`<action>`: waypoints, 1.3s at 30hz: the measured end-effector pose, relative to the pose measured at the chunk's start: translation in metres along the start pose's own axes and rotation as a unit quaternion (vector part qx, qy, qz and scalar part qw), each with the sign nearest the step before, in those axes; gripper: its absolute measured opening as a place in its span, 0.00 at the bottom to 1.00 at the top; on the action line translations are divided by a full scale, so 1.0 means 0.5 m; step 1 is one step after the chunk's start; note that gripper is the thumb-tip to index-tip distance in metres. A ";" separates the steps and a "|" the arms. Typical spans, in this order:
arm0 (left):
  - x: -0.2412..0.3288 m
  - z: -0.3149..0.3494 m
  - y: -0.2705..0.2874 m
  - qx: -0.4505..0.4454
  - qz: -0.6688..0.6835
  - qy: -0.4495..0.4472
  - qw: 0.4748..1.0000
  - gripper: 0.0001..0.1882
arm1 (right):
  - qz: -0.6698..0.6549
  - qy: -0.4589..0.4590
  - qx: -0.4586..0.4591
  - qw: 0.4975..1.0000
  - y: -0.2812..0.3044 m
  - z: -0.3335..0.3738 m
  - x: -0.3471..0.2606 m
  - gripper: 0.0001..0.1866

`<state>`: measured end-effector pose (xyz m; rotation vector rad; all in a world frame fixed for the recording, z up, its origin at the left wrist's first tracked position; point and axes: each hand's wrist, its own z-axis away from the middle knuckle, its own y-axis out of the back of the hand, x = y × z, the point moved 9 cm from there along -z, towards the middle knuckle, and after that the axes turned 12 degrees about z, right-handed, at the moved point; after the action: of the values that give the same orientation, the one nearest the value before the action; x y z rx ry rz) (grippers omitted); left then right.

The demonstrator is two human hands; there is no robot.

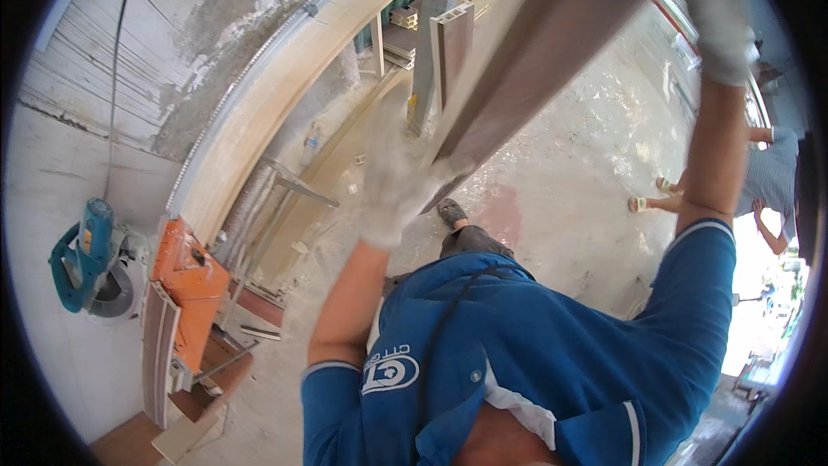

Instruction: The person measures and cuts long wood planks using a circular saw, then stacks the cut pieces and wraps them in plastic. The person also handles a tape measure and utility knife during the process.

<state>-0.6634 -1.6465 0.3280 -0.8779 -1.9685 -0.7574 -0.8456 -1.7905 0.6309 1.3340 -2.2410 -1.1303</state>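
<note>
A long brown plank [552, 60] with a pale edge slants in front of me, from near my body up to the upper right. My left hand [395, 194], in a whitish glove, is at its lower end, with the thumb side against it; motion blurs the fingers. High at the right, my right hand [714, 22], also gloved, holds the plank near its upper end. Blur hides the exact finger positions there too.
A blue-green power saw [84, 259] stands at the left beside an orange machine part [188, 293] and a long curved bench [250, 112]. A grey post [429, 43] rises ahead, with a hollow brown panel [451, 47] against it. Another person [768, 177] is at the right.
</note>
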 end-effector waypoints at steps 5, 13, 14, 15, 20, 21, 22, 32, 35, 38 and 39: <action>-0.200 -0.077 -0.278 -0.118 0.180 0.260 0.941 0.39 | -0.045 0.150 -0.143 0.977 -0.382 0.102 0.046 0.19; -0.433 -0.032 -0.484 -0.040 0.125 0.380 0.916 0.37 | -0.099 0.233 -0.205 0.945 -0.573 0.231 0.288 0.15; -0.452 -0.038 -0.505 -0.024 0.176 0.379 0.908 0.33 | -0.100 0.238 -0.196 0.946 -0.581 0.241 0.308 0.14; -0.468 -0.047 -0.513 -0.013 0.145 0.368 0.918 0.33 | -0.109 0.239 -0.179 0.948 -0.589 0.246 0.325 0.14; -0.537 -0.068 -0.532 0.039 0.079 0.422 0.902 0.39 | -0.040 0.239 -0.216 0.946 -0.694 0.259 0.367 0.15; -0.545 -0.077 -0.535 0.045 0.093 0.425 0.899 0.39 | -0.035 0.236 -0.231 0.943 -0.717 0.256 0.372 0.15; -0.553 -0.080 -0.536 0.052 0.106 0.431 0.894 0.39 | -0.044 0.238 -0.216 0.946 -0.726 0.251 0.376 0.16; -0.639 -0.169 -0.522 0.055 0.080 0.400 0.911 0.34 | 0.024 0.188 -0.212 0.959 -0.817 0.166 0.405 0.16; -0.616 -0.166 -0.493 0.040 0.025 0.348 0.936 0.35 | 0.001 0.147 -0.221 0.964 -0.832 0.152 0.428 0.16; -0.609 -0.077 -0.438 0.050 0.035 0.363 0.930 0.35 | 0.008 0.148 -0.208 0.967 -0.848 0.143 0.429 0.15; -0.627 -0.026 -0.424 -0.043 -0.004 0.413 0.910 0.35 | -0.002 0.154 -0.192 0.969 -0.848 0.139 0.420 0.15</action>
<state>-0.6981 -1.8713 0.0252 -0.4664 -1.1868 -1.0183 -0.7402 -2.0442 0.2397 1.2515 -1.6976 -1.1884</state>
